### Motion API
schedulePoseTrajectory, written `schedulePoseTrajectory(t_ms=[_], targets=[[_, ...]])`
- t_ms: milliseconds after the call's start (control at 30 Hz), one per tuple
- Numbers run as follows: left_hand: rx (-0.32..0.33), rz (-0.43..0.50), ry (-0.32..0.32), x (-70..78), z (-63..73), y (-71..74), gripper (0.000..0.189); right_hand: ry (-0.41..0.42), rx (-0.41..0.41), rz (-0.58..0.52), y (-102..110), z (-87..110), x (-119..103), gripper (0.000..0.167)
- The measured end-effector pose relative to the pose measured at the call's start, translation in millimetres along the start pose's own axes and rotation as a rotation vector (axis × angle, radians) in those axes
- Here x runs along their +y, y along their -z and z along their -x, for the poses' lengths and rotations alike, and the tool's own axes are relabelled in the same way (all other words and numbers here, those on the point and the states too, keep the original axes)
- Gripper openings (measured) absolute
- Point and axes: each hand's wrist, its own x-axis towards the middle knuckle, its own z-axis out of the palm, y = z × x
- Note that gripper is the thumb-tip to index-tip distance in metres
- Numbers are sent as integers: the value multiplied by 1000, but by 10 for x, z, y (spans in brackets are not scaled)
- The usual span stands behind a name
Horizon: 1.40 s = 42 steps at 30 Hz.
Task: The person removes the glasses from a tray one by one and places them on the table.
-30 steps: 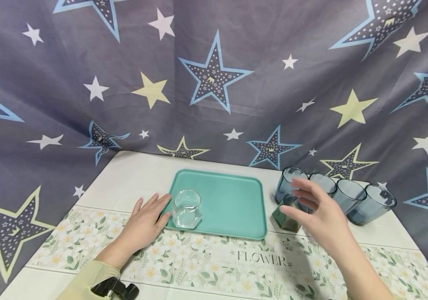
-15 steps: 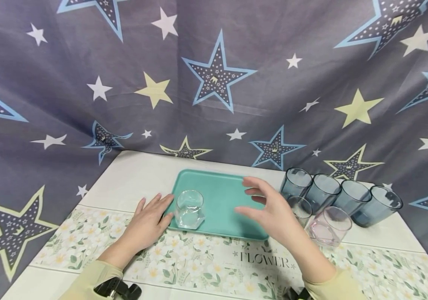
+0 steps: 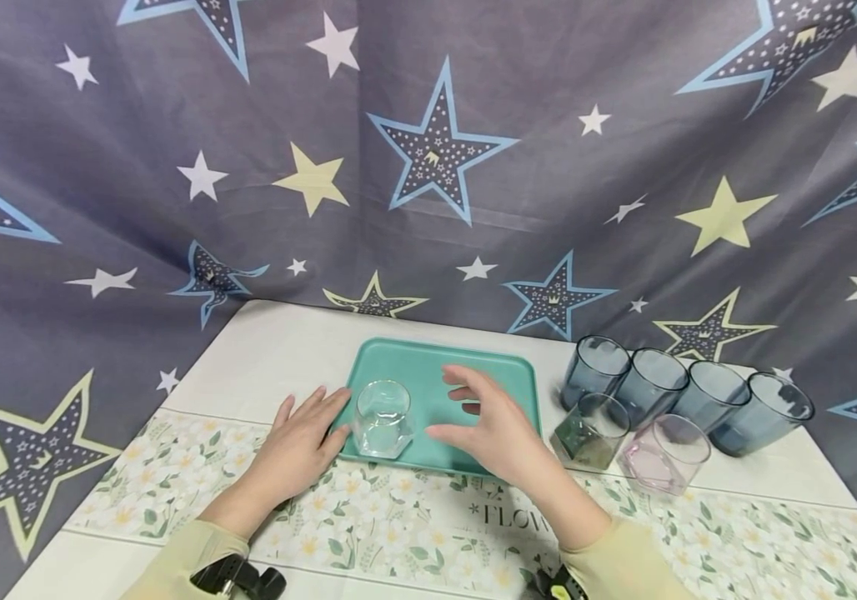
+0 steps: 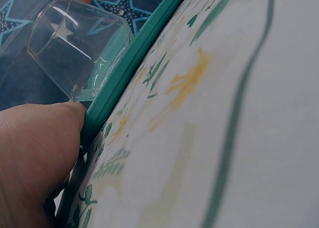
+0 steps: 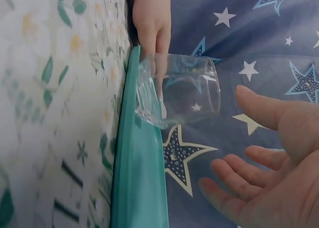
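Note:
A clear glass (image 3: 383,421) with a faceted base stands upright on the left part of a teal tray (image 3: 436,354). My left hand (image 3: 301,442) rests at the tray's left edge, fingers extended, its thumb close beside the glass. In the left wrist view the thumb (image 4: 40,143) lies against the tray's rim. Above the tray's right half hovers my right hand (image 3: 499,429), fingers parted and holding nothing. The right wrist view has its spread fingers (image 5: 234,180) pointing toward the glass (image 5: 182,91), with a gap between them.
To the right of the tray stand a dark greenish glass (image 3: 589,433) and a pink-tinted glass (image 3: 664,458). Behind them is a row of several blue tumblers (image 3: 649,383). A star-patterned curtain (image 3: 428,250) hangs at the table's back edge.
My right hand has moved left from near the dark glass and blue tumblers to above the tray, uncovering the pink glass. My left hand stays at the tray's edge.

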Motion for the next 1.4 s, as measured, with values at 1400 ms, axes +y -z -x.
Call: schedulePoseTrajectory(t_ms=[1400], targets=[[-16,-15,2,-6,-19,14,58,-49,-140,-13,-556,-293,11,83]])
